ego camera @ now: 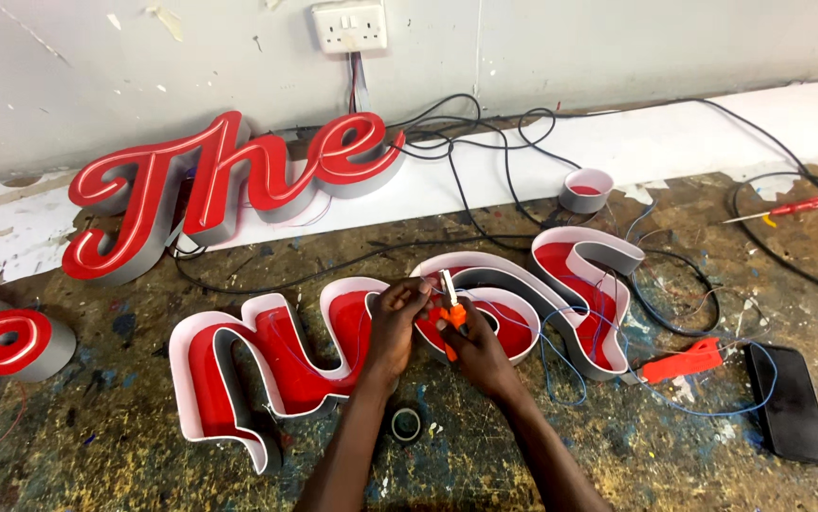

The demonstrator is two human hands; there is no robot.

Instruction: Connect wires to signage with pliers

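Orange-handled pliers (450, 308) are held in the right hand (478, 353), its fingers wrapped shut around the handles, with the metal tip raised over the open red sign letters (333, 351) lying face-down on the paint-stained bench (143, 455). A thin wire (513, 308) is pinched between the closed fingertips of the left hand (395, 327) just beside the plier tip; whether the jaws themselves are bearing on the wire cannot be told. Both hands are placed above the middle of the letters. A roll of tape (406, 424) lies just in front of the letters, between the forearms, an orange cutter (682, 360) and a dark phone (790, 400) to the right of them, a red screwdriver (781, 209) farther right and back, and a finished red sign (229, 185) behind them against the wall under a socket (349, 26). By judgement, the fine wire could be nicked or severed if the pliers were squeezed too hard, and the loose blue and red strands looping beside the letters could be snagged by a wrist and a joint pulled out.
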